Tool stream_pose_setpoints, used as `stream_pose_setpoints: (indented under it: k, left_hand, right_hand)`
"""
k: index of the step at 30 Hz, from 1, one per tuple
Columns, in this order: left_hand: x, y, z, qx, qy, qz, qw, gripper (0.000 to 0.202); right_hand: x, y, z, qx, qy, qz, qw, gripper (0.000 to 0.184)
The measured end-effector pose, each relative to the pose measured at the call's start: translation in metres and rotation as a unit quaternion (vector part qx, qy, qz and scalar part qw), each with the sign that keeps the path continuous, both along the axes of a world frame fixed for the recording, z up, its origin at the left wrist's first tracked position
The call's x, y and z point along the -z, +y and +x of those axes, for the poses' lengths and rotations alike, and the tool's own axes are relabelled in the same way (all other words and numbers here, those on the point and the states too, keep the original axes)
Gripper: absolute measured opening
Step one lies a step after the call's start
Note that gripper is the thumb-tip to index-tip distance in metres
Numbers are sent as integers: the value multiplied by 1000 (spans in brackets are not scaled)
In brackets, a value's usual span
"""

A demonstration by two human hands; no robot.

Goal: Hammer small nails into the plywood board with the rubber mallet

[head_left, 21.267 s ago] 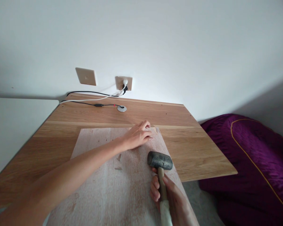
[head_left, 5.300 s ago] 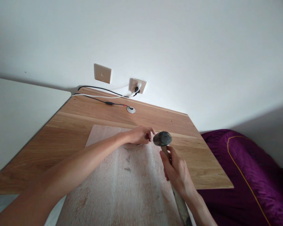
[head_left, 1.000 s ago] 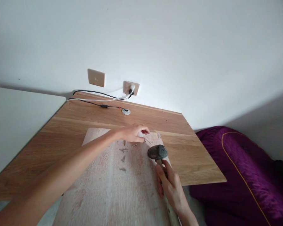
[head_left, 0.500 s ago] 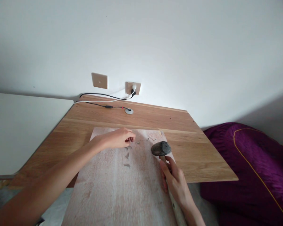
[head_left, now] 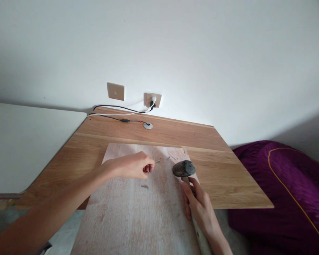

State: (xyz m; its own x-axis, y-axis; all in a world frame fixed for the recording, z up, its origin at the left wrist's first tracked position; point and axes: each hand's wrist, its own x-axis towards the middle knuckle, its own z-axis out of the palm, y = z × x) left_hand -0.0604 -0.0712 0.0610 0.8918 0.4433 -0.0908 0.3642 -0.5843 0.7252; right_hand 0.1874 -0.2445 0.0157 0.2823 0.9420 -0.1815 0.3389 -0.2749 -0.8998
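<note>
A pale, worn plywood board (head_left: 138,216) lies on a wooden desk (head_left: 223,180). My left hand (head_left: 134,167) rests on the board with its fingers pinched together, apparently on a small nail, though I cannot make it out. A few loose nails (head_left: 157,161) lie on the board near the fingertips. My right hand (head_left: 199,207) grips the wooden handle of a mallet (head_left: 184,169) whose dark head hovers just right of my left hand, near the board's right edge.
Black and white cables (head_left: 117,115) run along the desk's back edge to a wall socket (head_left: 152,99), beside a blank wall plate (head_left: 116,91). A metal grommet (head_left: 147,125) sits in the desk. A white surface (head_left: 29,141) adjoins on the left; a purple cushion (head_left: 284,187) lies right.
My left hand has drawn back leftward from the far right part of the board and closed into a pinch. The mallet has stayed near the board's right edge.
</note>
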Motion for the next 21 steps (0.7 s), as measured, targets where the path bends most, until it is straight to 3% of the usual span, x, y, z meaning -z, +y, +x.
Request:
stream_pose_setpoints:
  k: [7, 14, 17, 21]
  left_hand:
    - [14, 19, 21, -81, -47, 100, 991, 8]
    - [20, 19, 53, -36, 36, 247, 968, 15]
    - [19, 18, 56, -24, 23, 254, 967, 15]
    - [26, 27, 55, -32, -76, 167, 983, 15]
  right_hand:
    - [0, 1, -1, 2, -7, -3, 1000, 50]
    - [1, 0, 0, 9, -1, -1, 1000, 55]
    - [1, 0, 0, 6, -7, 0, 1000, 52]
    - [1, 0, 0, 4, -6, 5, 1000, 50]
